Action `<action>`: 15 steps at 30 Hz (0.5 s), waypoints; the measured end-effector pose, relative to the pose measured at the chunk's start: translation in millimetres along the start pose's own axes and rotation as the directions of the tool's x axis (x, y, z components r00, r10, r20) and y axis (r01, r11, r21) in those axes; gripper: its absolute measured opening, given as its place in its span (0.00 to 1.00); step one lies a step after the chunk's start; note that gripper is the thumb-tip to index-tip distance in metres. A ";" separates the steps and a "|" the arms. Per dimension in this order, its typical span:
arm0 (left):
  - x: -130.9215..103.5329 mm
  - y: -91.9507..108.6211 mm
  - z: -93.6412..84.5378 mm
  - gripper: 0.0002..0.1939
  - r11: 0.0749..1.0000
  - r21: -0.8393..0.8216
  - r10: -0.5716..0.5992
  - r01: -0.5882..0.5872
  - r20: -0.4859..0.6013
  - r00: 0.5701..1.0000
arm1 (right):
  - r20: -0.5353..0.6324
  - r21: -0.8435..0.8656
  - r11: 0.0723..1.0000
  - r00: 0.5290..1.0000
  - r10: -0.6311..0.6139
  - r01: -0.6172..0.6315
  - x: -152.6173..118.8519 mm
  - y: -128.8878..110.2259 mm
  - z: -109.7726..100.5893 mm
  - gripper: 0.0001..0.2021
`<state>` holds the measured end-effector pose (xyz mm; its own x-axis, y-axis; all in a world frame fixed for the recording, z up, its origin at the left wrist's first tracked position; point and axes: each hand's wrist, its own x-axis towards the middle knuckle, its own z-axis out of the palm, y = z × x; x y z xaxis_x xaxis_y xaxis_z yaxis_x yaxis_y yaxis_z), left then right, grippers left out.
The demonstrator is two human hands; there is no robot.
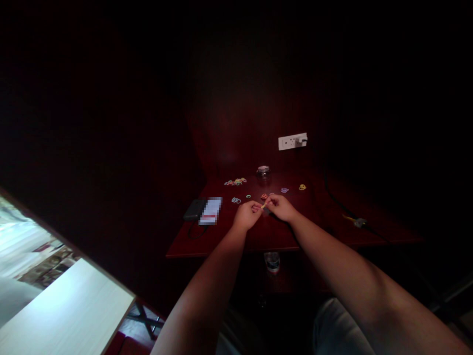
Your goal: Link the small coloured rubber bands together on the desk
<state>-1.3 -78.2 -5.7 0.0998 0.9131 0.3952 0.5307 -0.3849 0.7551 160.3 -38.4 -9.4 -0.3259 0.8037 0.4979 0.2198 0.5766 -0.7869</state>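
My left hand (250, 214) and my right hand (280, 206) meet over the dark red table. Between their closed fingertips is a small yellow elastic band (263, 206), pinched from both sides. Just beyond lie orange-red bands (263, 196). To the left are a green band (248, 196) and a few pale blue-green ones (235, 200). On the right are purple bands (284, 190) and a yellow cluster (302, 187). A mixed-colour pile (236, 182) rests at the back left. The bands' exact kind is too small to make out.
A clear lidded jar (263, 172) stands near the back wall, below a white socket panel (292, 141). A phone (210, 211) and a black box-like device (193, 209) lie at left. A cable with a connector (358, 222) crosses the right side. A cup (272, 262) sits below the table's edge.
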 end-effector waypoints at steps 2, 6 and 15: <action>0.2 -1.2 0.6 0.07 1.000 0.003 0.000 0.000 -0.004 1.000 | 0.025 0.000 1.000 1.000 0.008 -0.008 -0.1 0.7 -0.2 0.08; 0.7 -3.3 1.3 0.07 1.000 -0.009 0.002 -0.002 -0.008 1.000 | 0.073 0.005 0.998 0.996 0.056 -0.056 -0.5 2.4 -0.4 0.08; 1.3 -7.5 3.8 0.10 0.994 -0.105 0.005 -0.002 0.032 0.999 | 0.072 0.050 0.995 0.994 0.080 -0.084 -0.5 4.5 -0.9 0.08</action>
<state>-1.9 -73.6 -12.8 0.1291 0.9150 0.3823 0.4389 -0.3985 0.8054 162.3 -36.0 -12.8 -0.3726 0.8346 0.4056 0.1997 0.4990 -0.8433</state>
